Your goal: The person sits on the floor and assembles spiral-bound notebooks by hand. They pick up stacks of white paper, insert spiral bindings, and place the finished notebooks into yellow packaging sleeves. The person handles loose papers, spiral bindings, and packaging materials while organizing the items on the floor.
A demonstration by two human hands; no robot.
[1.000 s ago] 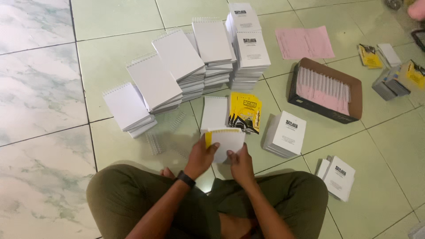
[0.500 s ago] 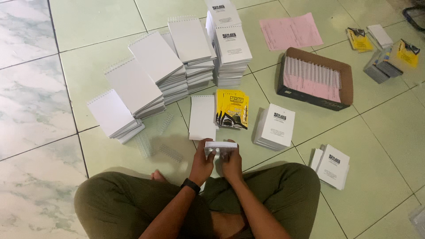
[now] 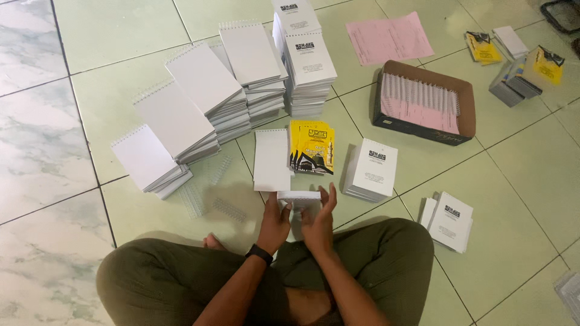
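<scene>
The left hand and the right hand are gripping a small white booklet between them, fingers curled at its two ends, holding it edge-on just above the floor in front of the crossed legs; the left wrist is wearing a black watch (its face is turned away); just beyond the booklet a white blank pad is lying flat, touching a small pile of yellow covers on its right; beside those a low stack of white printed booklets is sitting, with another farther right; loose wire spirals are lying to the left, near fanned stacks of spiral-bound notebooks; farther out a brown cardboard box is holding pink sheets and combs, with a loose pink sheet beyond it on the green tiled floor.
</scene>
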